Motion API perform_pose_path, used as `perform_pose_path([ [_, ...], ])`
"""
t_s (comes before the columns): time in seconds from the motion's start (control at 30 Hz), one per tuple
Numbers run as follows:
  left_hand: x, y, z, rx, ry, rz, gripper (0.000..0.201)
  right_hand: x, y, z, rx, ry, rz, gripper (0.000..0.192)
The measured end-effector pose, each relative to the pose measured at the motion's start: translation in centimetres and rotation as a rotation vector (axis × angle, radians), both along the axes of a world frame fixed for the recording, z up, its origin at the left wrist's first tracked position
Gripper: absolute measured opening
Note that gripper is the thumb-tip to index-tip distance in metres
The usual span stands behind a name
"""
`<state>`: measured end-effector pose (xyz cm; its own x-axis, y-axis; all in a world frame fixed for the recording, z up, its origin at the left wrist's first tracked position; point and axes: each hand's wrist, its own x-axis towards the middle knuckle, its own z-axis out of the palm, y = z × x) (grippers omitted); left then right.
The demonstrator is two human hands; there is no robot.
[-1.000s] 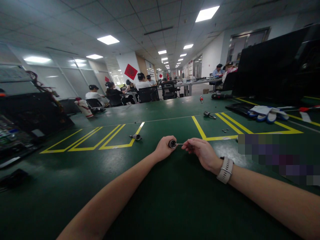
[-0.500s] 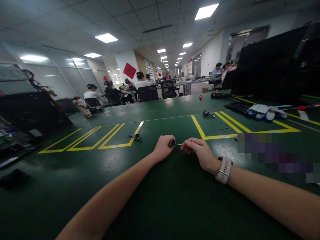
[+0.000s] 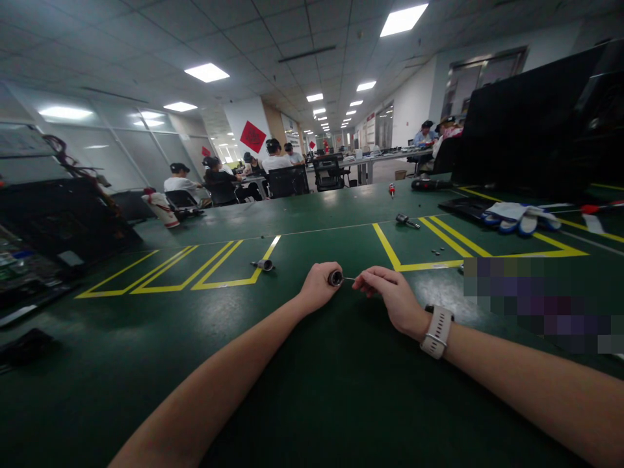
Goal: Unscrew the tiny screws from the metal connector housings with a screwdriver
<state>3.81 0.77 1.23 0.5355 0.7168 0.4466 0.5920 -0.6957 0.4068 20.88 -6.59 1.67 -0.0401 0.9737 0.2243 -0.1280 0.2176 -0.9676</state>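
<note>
Step in hand, as judged: a thin metal tool (image 3: 349,279) is being worked into the end of a small round metal part (image 3: 335,278), held just above the green bench (image 3: 312,390)

- To do it well: keep the part's open end turned toward the tool and hold it steady, keep the tool in line with the part's axis, turn or press with fingertip force only. Both forearms rest low over the bench, which should help steadiness. A slip sideways looks like the main risk, since the tool is so slender
- Left hand (image 3: 318,286): curled closed around the part, fingers wrapped over its body, dark ringed end showing at the thumb side. Firm grasp, no gap visible
- Right hand (image 3: 392,296): fingers drawn together in a pinch on the tool's near end; thumb and forefinger meet on it, other fingers folded loosely under. The exact tool type is too small to tell. A pale watch (image 3: 437,331) sits on this wrist
- Part sits between the two hands, at bench centre, just below the yellow floor-style markings (image 3: 390,250)
- A similar small metal piece (image 3: 264,264) lies well apart to the left on a yellow line; another (image 3: 405,221) beyond on the right; gloves (image 3: 519,220) farther right
</note>
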Motion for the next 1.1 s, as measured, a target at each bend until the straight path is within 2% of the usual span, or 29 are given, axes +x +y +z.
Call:
perform_pose_path([
  [0.13, 0.14, -0.21, 0.03, 0.100, 0.128, 0.049, 0.008, -0.09, -0.20, 0.07, 0.058, -0.156, -0.011, 0.021],
  [0.23, 0.10, -0.24, -0.13, 0.138, 0.179, 0.068, 0.009, -0.08, -0.04, 0.06, 0.013, -0.115, 0.002, 0.021],
  [0.43, -0.19, 0.13, -0.29, 0.024, 0.031, 0.006, 0.003, 0.20, 0.61, -0.06, -0.140, 0.143, 0.080, 0.018],
  [0.63, -0.17, 0.10, -0.25, -0.084, -0.104, -0.100, 0.010, 0.26, 0.62, 0.05, -0.186, 0.219, 0.104, 0.017],
  [0.73, -0.15, 0.11, -0.27, -0.042, -0.083, -0.064, 0.009, 0.14, 0.35, 0.03, -0.126, 0.170, 0.070, 0.017],
  [0.83, -0.15, 0.07, -0.25, 0.026, 0.018, 0.009, 0.006, -0.06, 0.02, 0.00, -0.021, 0.020, 0.017, 0.020],
  [0.93, -0.14, -0.09, -0.16, 0.097, 0.119, 0.053, 0.006, -0.23, -0.12, 0.00, 0.009, -0.084, 0.013, 0.021],
  [1.1, -0.19, -0.14, -0.09, 0.090, 0.103, 0.046, 0.005, 0.00, 0.35, 0.05, -0.093, 0.068, 0.055, 0.019],
])
